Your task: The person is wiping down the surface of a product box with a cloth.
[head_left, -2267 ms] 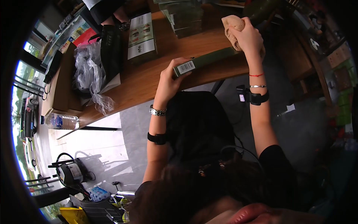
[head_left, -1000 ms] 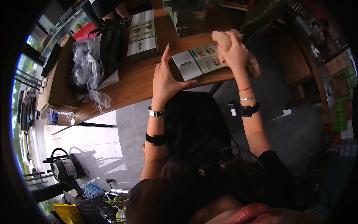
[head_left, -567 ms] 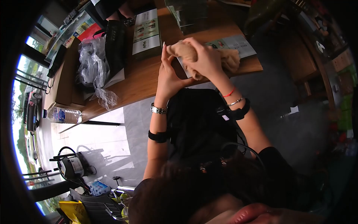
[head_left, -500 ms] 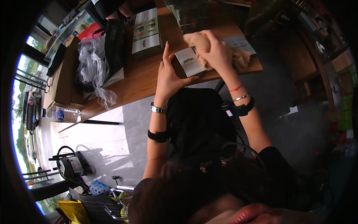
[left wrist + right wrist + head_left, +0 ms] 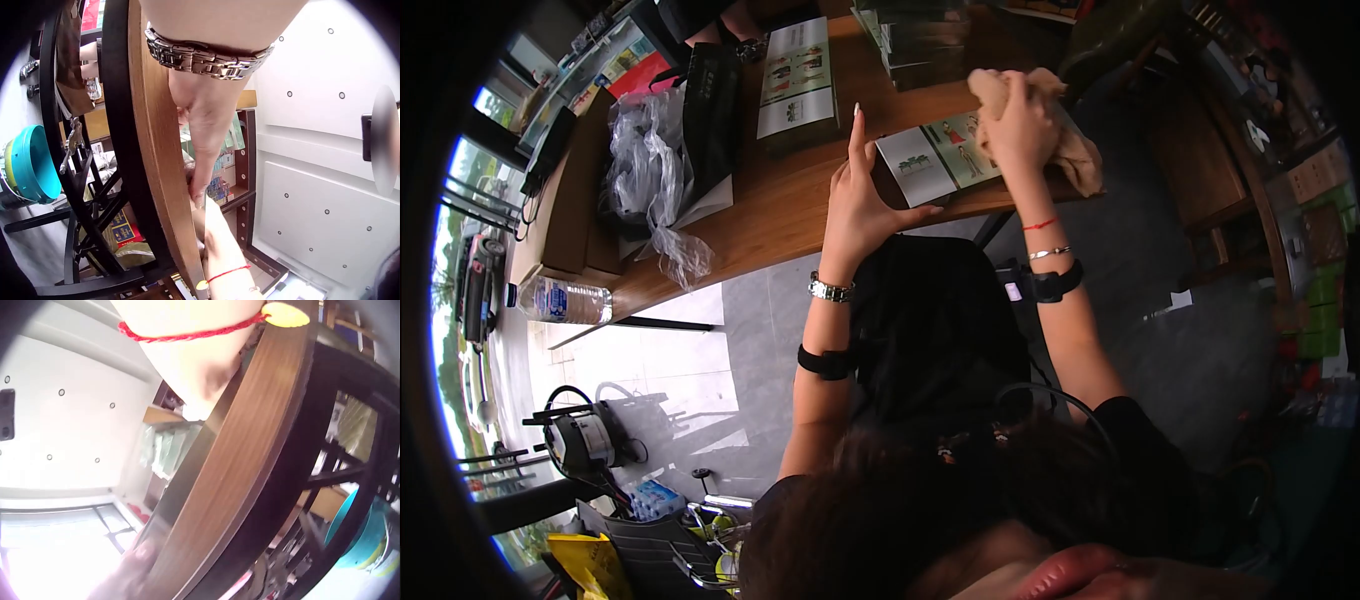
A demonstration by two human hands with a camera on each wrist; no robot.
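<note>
A flat printed box (image 5: 917,166), white at its left end and green with small figures beyond, lies on the wooden table (image 5: 745,220) near the front edge. My left hand (image 5: 856,215) stands at the box's left end, index finger and thumb stretched apart along that end. In the left wrist view the thumb (image 5: 203,169) points down along the table edge. My right hand (image 5: 1020,130) grips a crumpled tan cloth (image 5: 1075,155) on the box's right part and hides much of it. The right wrist view shows the forearm low over the table edge, but not the cloth.
A similar box (image 5: 797,85) lies farther back, beside a stack of green boxes (image 5: 915,45). To the left are a clear plastic bag (image 5: 645,165), a black bag (image 5: 708,110) and a water bottle (image 5: 560,300). Another person's arms show at the far edge.
The box has gone from narrow barcoded side up to lying printed face up. My left hand has let go and spread out. The cloth swept left across the box, then back right.
</note>
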